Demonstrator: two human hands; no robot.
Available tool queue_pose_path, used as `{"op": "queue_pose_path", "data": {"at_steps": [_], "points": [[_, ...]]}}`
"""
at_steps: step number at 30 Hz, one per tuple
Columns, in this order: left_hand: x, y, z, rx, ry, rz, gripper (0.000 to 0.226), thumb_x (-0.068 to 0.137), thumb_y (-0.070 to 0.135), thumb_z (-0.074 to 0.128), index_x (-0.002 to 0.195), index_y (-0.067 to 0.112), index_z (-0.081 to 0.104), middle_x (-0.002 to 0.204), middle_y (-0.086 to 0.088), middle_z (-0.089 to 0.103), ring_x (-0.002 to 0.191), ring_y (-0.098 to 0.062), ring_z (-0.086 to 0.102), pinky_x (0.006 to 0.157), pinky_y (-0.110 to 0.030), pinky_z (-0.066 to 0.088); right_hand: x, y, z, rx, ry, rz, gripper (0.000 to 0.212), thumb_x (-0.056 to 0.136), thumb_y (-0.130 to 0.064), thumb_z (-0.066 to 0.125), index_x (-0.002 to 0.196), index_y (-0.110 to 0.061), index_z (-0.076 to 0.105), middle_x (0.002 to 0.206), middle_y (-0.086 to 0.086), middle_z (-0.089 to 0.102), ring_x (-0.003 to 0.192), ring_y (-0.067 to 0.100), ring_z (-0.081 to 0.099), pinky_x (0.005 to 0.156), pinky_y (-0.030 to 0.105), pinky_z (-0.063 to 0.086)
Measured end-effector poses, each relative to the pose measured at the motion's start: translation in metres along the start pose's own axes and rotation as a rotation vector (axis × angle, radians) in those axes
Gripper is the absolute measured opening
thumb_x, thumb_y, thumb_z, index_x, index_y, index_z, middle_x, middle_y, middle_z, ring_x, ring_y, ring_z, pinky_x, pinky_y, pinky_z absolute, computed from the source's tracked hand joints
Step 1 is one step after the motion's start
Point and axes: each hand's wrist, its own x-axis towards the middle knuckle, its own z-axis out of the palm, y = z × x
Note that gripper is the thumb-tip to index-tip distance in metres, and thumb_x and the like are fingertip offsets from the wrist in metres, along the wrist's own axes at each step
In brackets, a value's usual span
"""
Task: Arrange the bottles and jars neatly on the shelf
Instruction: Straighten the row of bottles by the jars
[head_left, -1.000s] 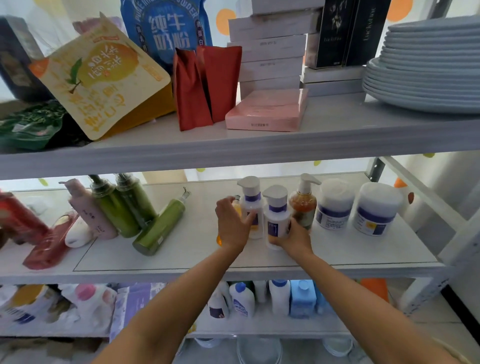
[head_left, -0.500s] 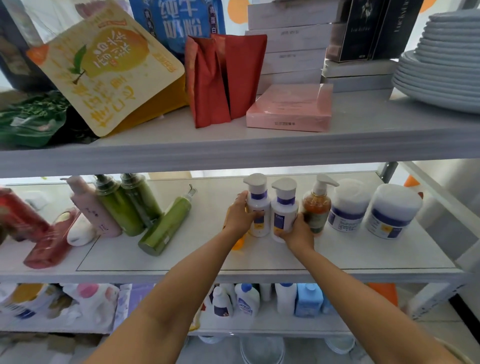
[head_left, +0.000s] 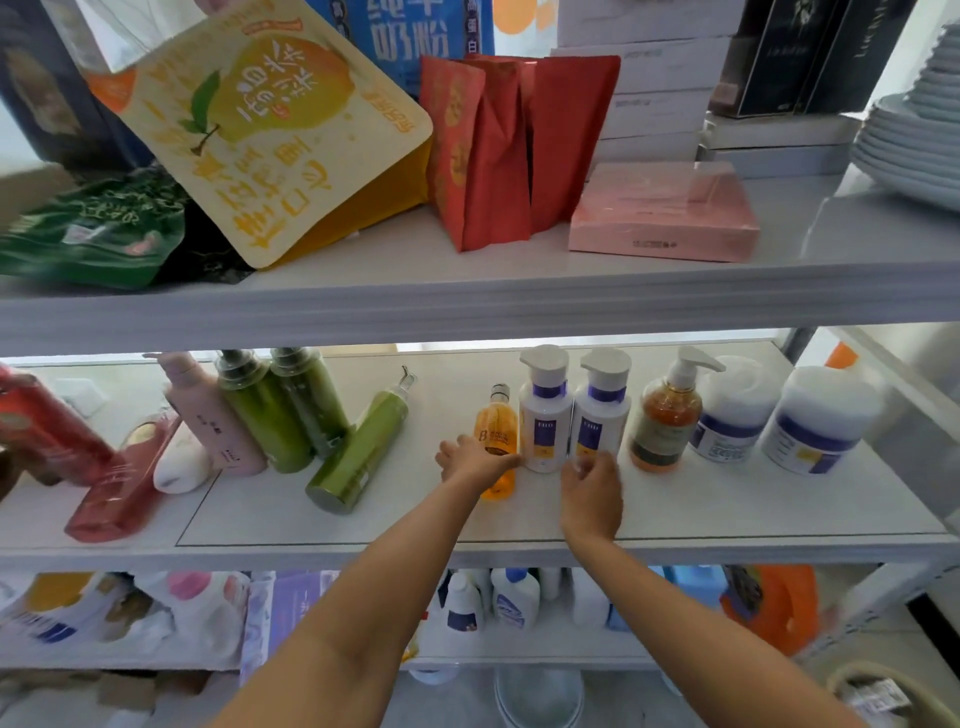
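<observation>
Bottles and jars stand on the middle shelf (head_left: 675, 525), most of them in a row at its right half. Fingers of the left hand (head_left: 475, 460) lie spread against the lower front of a small orange bottle (head_left: 498, 431), touching it without closing round it. The right hand (head_left: 592, 486) hovers loosely half-curled and empty just before the right one of two white pump bottles (head_left: 602, 410); its twin (head_left: 545, 410) stands touching it on the left. Rightward come an amber pump bottle (head_left: 667, 415) and two white jars (head_left: 732, 410) (head_left: 821, 421) with blue bands. Farther left, well apart, a green bottle (head_left: 358, 452) lies tilted against two upright green bottles (head_left: 280, 410), beside a pink bottle (head_left: 208, 415) and fallen red bottles (head_left: 119, 488).
</observation>
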Motion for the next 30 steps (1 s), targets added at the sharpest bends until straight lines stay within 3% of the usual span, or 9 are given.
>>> {"op": "queue_pose_path", "data": {"at_steps": [4,7,10,12,16,21,23,27,30], "points": [[0.006,-0.004,-0.008,-0.3,-0.163,-0.097,0.079,0.076,0.039,0.075,0.135,0.005,0.037,0.135,-0.015,0.045,0.124,-0.032,0.046,0.099,-0.039,0.046,-0.015,-0.015,0.024,0.016,-0.445,0.067,0.034,0.098,-0.035,0.04,0.081,-0.012,0.058,0.081,0.006,0.06,0.077,0.019,0.054,0.065,0.027,0.04],[0.003,-0.019,-0.017,-0.495,-0.216,-0.115,0.079,0.075,0.036,0.077,0.134,0.001,0.036,0.132,-0.017,0.048,0.119,-0.032,0.05,0.091,-0.039,0.049,-0.019,-0.036,0.036,0.227,-0.574,0.251,0.044,0.098,-0.042,0.039,0.106,-0.004,0.062,0.102,0.01,0.066,0.095,0.024,0.062,0.084,0.031,0.051],[0.005,-0.044,-0.016,-0.613,-0.211,-0.077,0.107,0.051,0.057,0.083,0.133,0.005,0.038,0.131,-0.014,0.05,0.115,-0.031,0.053,0.092,-0.042,0.051,-0.013,-0.052,0.038,0.597,-0.684,0.474,0.062,0.094,-0.047,0.046,0.131,0.003,0.043,0.125,0.021,0.056,0.118,0.033,0.054,0.094,0.037,0.047],[0.003,-0.062,-0.02,-0.624,-0.241,-0.01,0.112,0.039,0.064,0.083,0.128,0.009,0.041,0.127,-0.012,0.054,0.111,-0.028,0.057,0.09,-0.042,0.053,-0.013,-0.065,0.038,0.628,-0.76,0.507,0.073,0.089,-0.048,0.055,0.138,0.002,0.034,0.133,0.022,0.051,0.121,0.034,0.052,0.094,0.039,0.046],[-0.02,-0.087,-0.045,-0.594,-0.277,0.073,0.069,0.07,0.041,0.08,0.118,0.013,0.039,0.115,-0.008,0.056,0.104,-0.023,0.059,0.074,-0.033,0.055,-0.021,-0.1,0.048,0.503,-0.751,0.481,0.066,0.081,-0.028,0.072,0.132,0.003,0.043,0.11,0.017,0.06,0.094,0.029,0.061,0.074,0.041,0.051],[-0.046,-0.119,-0.084,-0.769,-0.353,0.125,0.082,0.066,0.066,0.069,0.124,0.012,0.052,0.117,-0.013,0.065,0.104,-0.026,0.065,0.091,-0.041,0.054,-0.046,-0.124,0.067,0.434,-0.706,0.514,0.074,0.069,-0.023,0.083,0.128,-0.001,0.044,0.115,0.021,0.061,0.091,0.036,0.063,0.05,0.042,0.051],[-0.057,-0.136,-0.099,-0.823,-0.34,0.081,0.088,0.065,0.072,0.064,0.129,0.013,0.05,0.118,-0.012,0.065,0.105,-0.026,0.065,0.094,-0.042,0.052,-0.062,-0.132,0.075,0.425,-0.71,0.493,0.075,0.069,-0.024,0.083,0.129,-0.003,0.043,0.114,0.02,0.059,0.093,0.036,0.062,0.054,0.043,0.052],[-0.076,-0.172,-0.131,-0.855,-0.351,0.066,0.053,0.092,0.051,0.049,0.128,0.013,0.045,0.106,-0.006,0.063,0.093,-0.019,0.064,0.084,-0.033,0.054,-0.107,-0.15,0.094,0.389,-0.744,0.436,0.067,0.072,-0.023,0.081,0.124,-0.003,0.044,0.105,0.018,0.057,0.091,0.034,0.059,0.074,0.051,0.051],[-0.091,-0.202,-0.163,-0.876,-0.306,0.069,0.04,0.094,0.045,0.049,0.117,0.012,0.048,0.098,-0.006,0.062,0.084,-0.017,0.063,0.073,-0.031,0.056,-0.144,-0.173,0.112,0.376,-0.781,0.404,0.067,0.066,-0.024,0.084,0.117,-0.003,0.046,0.107,0.018,0.06,0.089,0.034,0.062,0.075,0.05,0.055]]}}
